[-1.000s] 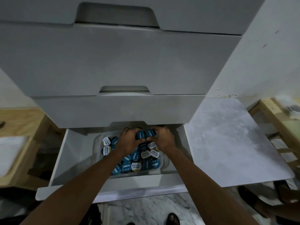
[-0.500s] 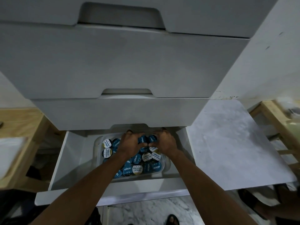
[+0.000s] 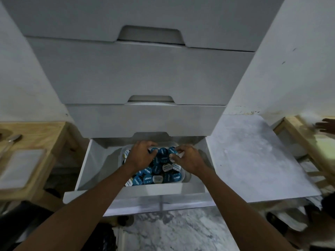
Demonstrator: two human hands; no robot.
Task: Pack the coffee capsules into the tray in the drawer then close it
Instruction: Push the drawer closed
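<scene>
Two hands are in the open bottom drawer [image 3: 94, 160] at the lower centre of the frame. The left hand [image 3: 140, 155] lies palm down over the upper left part of the pile of coffee capsules [image 3: 159, 171], fingers curled onto the capsules. The right hand [image 3: 188, 158] lies over the upper right part, fingertips pinched on a blue-lidded capsule at the back of the pile; whether it is lifted free cannot be told. The capsules, blue and white lids facing up, fill the clear tray [image 3: 185, 176], which sits in the middle of the drawer with bare white drawer floor to its left. Above, three closed white drawer fronts [image 3: 141, 75] fill the upper frame. A wooden table [image 3: 36, 134] stands at left with a spoon [image 3: 13, 138] on it. Marble flooring [image 3: 181, 230] shows below the drawer.
</scene>
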